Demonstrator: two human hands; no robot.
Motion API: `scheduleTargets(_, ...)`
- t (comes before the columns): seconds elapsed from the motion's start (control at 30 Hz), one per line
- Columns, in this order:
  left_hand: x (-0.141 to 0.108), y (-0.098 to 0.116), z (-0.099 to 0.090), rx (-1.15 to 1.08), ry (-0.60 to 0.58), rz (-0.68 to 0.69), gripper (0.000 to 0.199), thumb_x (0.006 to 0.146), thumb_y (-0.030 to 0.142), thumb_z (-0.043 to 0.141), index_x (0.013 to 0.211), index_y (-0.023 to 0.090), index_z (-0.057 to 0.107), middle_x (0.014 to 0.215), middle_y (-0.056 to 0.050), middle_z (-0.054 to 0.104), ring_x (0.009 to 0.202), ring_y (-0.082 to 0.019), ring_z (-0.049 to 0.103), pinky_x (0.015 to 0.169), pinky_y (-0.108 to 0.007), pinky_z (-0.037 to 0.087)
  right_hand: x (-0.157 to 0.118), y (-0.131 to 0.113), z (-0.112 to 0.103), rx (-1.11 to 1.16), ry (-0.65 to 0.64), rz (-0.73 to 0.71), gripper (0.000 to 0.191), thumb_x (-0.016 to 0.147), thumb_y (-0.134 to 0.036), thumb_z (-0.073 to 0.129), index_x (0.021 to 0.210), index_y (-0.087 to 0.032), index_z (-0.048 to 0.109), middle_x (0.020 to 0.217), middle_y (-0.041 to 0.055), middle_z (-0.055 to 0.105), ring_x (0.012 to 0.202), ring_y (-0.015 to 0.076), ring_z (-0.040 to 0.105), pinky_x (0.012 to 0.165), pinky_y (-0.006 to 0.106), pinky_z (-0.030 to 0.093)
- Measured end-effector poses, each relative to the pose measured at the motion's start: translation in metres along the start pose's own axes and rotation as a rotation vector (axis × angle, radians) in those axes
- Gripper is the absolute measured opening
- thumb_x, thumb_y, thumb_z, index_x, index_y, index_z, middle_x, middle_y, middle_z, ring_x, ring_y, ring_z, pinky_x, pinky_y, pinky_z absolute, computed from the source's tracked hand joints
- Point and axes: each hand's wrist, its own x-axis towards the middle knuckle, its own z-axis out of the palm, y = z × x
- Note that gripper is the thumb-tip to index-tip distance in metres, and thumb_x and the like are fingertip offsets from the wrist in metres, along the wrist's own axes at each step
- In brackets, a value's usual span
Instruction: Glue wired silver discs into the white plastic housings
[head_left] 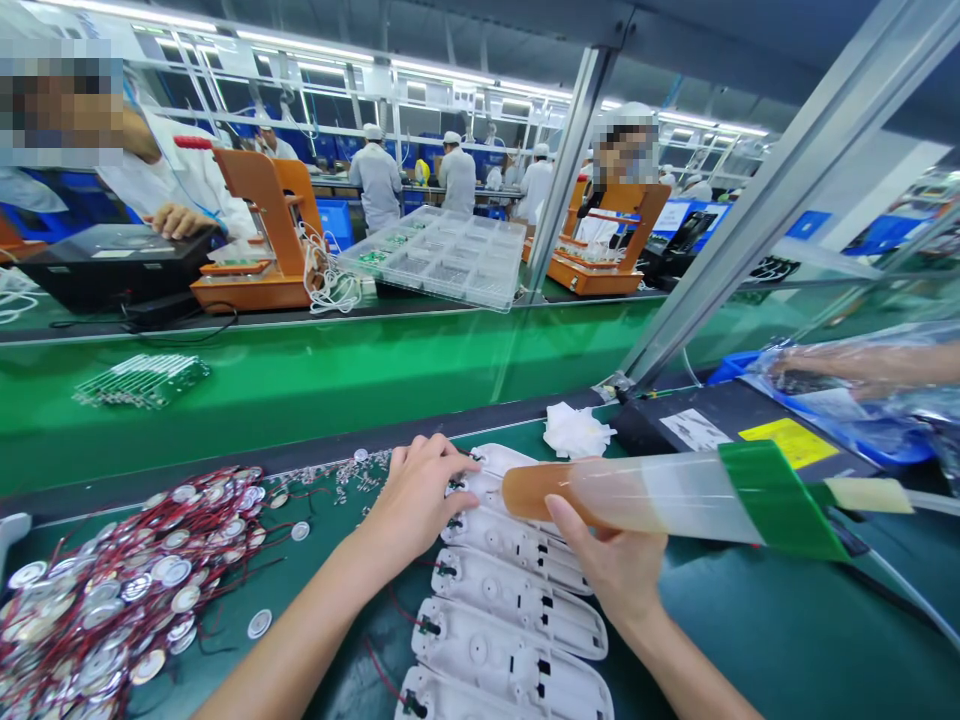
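My right hand (622, 560) is wrapped round a large glue syringe (675, 495), a clear barrel with amber fluid and a green cap, lying nearly level. Its near end is over the upper white plastic housings; the tip cannot be made out. My left hand (424, 490) has thumb and forefinger on the left end of a white plastic housing (487, 460) at the far end of the row. Several like housings (487, 585) lie side by side towards me, with small dark parts and thin red wires at their left ends.
To the left lies a heap of round metal discs with red wires (142, 590); small loose parts (360, 475) are behind it. A crumpled white tissue (577, 430), a black box (690, 420) and a metal post (750, 190) stand beyond. Across the green belt (375, 360) are orange presses (255, 230) and co-workers.
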Motion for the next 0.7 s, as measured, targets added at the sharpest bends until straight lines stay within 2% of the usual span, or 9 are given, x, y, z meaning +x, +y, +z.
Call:
scheduleTargets(0.17,-0.001,0.001,-0.001,0.006,0.007,-0.002,0.026,0.076,0.02,0.068,0.101,0.028,0.063,0.098,-0.001,0.057,0.097,-0.024,0.048,0.077,-0.035,0.032,0.001,0.003,0.0,-0.027,-0.012,-0.011,0.036,0.065,-0.05,0.064,0.07,-0.014,0.063,0.063,0.0118,0.066,0.063,0.0269,0.065,0.059,0.042,0.055)
scheduleTargets(0.27,-0.001,0.002,-0.001,0.008,0.01,-0.004,0.027,0.076,0.02,0.069,0.101,0.028,0.064,0.098,-0.001,0.057,0.097,-0.024,0.048,0.077,-0.035,0.032,0.003,0.005,-0.003,-0.087,-0.009,-0.048,0.035,0.065,-0.05,0.064,0.065,-0.014,0.064,0.061,0.0122,0.065,0.058,0.0276,0.064,0.06,0.045,0.055)
scheduleTargets(0.4,0.0,0.002,-0.001,0.005,-0.004,-0.012,0.027,0.076,0.021,0.069,0.101,0.028,0.064,0.098,-0.001,0.058,0.097,-0.024,0.048,0.079,-0.036,0.031,0.005,0.004,-0.006,-0.115,0.005,-0.088,0.033,0.066,-0.048,0.064,0.06,-0.015,0.063,0.056,0.0102,0.065,0.05,0.0249,0.062,0.054,0.041,0.055)
scheduleTargets(0.5,0.0,0.002,-0.001,0.001,-0.014,-0.014,0.027,0.076,0.02,0.069,0.102,0.027,0.063,0.098,-0.001,0.058,0.097,-0.024,0.048,0.079,-0.036,0.031,0.006,0.001,-0.008,-0.079,-0.013,-0.063,0.03,0.065,-0.046,0.066,0.059,-0.016,0.064,0.056,0.0092,0.065,0.052,0.0253,0.063,0.052,0.038,0.055)
scheduleTargets(0.7,-0.001,0.002,-0.001,-0.009,-0.014,-0.018,0.027,0.077,0.019,0.068,0.102,0.027,0.063,0.098,-0.001,0.058,0.097,-0.023,0.048,0.079,-0.035,0.031,0.004,-0.003,-0.01,0.002,-0.079,-0.032,0.023,0.066,-0.039,0.067,0.061,-0.017,0.065,0.057,0.0069,0.066,0.052,0.0201,0.063,0.051,0.028,0.054)
